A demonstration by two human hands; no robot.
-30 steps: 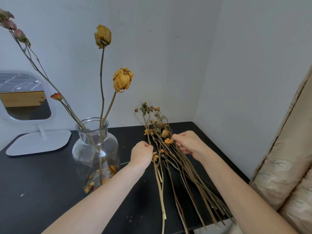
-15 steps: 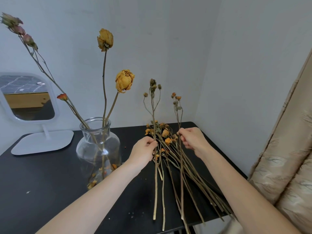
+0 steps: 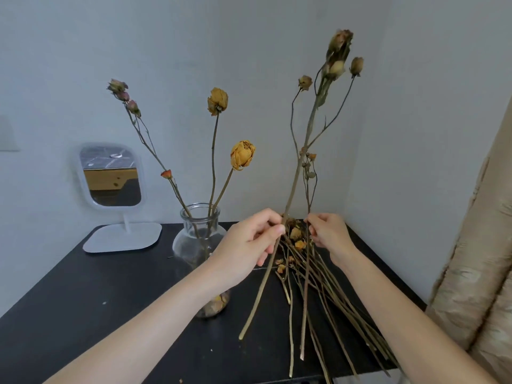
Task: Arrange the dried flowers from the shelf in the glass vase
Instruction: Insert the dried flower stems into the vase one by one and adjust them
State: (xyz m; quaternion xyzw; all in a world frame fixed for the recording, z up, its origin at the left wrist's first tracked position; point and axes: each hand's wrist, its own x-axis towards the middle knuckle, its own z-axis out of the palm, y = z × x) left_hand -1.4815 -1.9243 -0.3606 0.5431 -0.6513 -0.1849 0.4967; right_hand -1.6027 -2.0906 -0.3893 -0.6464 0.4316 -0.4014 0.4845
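Observation:
A clear glass vase stands on the black table and holds three dried stems: two yellow roses and a branch with pink buds. My left hand pinches a tall branched dried stem and holds it upright, its buds high above the table. My right hand pinches a thinner, shorter stem, also upright. Between and below my hands lies a pile of dried flowers fanned across the table toward me.
A white-framed standing mirror sits at the back left of the table. White walls meet in a corner behind the pile. A beige patterned curtain hangs at the right, close to the table's right edge.
Both hands have lifted their stems out of the pile; the left stem has risen much higher and now stands nearly vertical. The view has shifted, so the vase sits farther right in frame.

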